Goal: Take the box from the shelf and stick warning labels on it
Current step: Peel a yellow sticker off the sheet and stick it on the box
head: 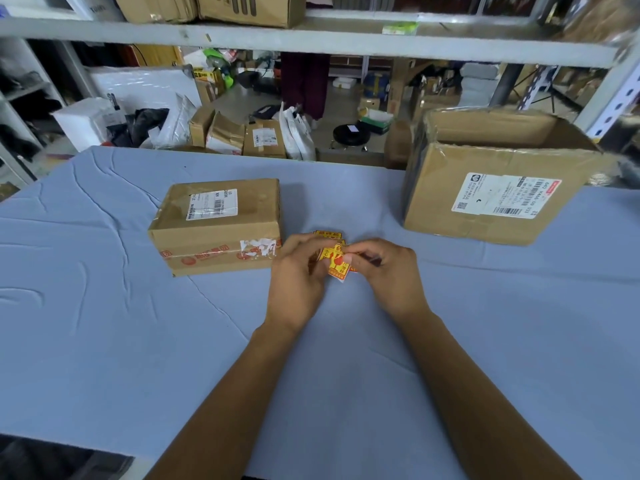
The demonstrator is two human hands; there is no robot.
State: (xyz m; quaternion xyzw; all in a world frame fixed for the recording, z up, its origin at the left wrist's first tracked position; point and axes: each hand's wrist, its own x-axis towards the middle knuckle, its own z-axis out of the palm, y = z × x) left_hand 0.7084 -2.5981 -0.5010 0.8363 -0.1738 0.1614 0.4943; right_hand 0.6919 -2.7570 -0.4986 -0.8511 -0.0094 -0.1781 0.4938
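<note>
Left hand [298, 271] and right hand [388, 271] meet at desk [104, 323] centre, fingertips pinched on yellow-red warning label [334, 261], likely peeling backing. Spare labels [327, 234] lie just beyond, at 12 o'clock. Small box [218, 225] sits at 10 o'clock, near, off shelf [311, 39], within reach for sticking. Large box [498, 181] at 2 o'clock. Shipping-label print unreadable; red tape characters illegible.

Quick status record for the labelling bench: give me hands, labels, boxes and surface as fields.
left hand: shut on warning label
right hand: shut on warning label
warning label: yellow-red, held between both hands, not yet stuck
small box: closed, left of hands
large box: open, far right
table: blue cloth
</note>
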